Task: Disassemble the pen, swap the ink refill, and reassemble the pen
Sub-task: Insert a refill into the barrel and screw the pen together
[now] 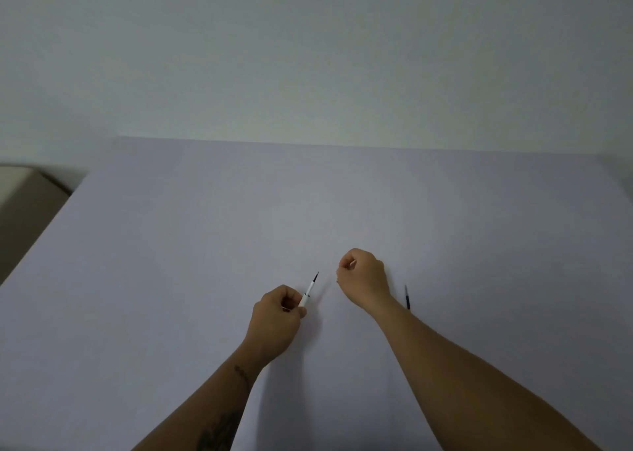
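My left hand [277, 317] grips a white pen barrel [305, 298] just above the table, pointing up and to the right. A thin dark refill tip [315, 277] sticks out of the barrel's front end. To the right, a short gap away, my right hand [363, 277] is curled with its fingertips pinched together. Only a tiny dark speck of a small pen part [337, 281] shows at its lower left edge. A second dark refill [407, 296] lies on the table right of my right wrist, its near end hidden behind the forearm.
The work surface is a wide pale lilac table [205, 245] against a plain white wall [308, 56]. A beige box-like object [24, 190] sits beyond the table's left edge.
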Action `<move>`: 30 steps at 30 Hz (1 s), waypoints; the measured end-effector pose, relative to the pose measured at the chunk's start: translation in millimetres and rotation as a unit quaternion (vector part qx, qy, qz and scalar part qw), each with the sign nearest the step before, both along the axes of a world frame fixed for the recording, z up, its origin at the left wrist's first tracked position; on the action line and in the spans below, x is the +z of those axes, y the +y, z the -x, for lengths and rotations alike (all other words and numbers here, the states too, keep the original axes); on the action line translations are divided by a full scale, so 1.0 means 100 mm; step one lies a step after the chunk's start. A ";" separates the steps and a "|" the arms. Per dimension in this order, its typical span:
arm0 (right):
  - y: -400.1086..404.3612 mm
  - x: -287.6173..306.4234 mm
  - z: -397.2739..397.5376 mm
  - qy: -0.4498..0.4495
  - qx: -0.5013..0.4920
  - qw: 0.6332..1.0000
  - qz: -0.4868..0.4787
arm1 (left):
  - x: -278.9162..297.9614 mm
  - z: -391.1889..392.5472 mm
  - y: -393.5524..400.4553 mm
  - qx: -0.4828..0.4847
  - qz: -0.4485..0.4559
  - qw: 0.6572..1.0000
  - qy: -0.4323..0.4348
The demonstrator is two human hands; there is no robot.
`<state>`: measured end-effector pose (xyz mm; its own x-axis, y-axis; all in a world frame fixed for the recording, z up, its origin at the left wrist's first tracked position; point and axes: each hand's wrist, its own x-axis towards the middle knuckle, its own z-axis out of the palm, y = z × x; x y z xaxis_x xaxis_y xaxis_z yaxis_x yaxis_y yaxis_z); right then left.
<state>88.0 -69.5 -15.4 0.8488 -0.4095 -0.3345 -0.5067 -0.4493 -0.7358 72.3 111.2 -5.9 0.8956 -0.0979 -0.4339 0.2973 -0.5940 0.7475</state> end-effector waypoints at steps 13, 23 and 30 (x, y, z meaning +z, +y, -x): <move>0.20 0.51 0.24 -0.110 -0.047 0.983 -0.140 | 0.12 0.09 0.02 -0.041 0.006 0.998 -0.041; 0.22 0.62 0.38 -0.103 -0.069 0.984 -0.129 | 0.15 0.14 0.10 -0.055 0.034 0.996 -0.067; 0.21 0.69 0.38 -0.107 -0.095 0.977 -0.158 | 0.16 0.11 0.11 -0.064 0.043 0.995 -0.069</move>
<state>49.6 -48.1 53.7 0.8313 -0.4721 -0.2934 -0.3788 -0.0948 -0.9206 61.6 121.7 10.3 0.9238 -0.2465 -0.2930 0.1141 -0.5532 0.8252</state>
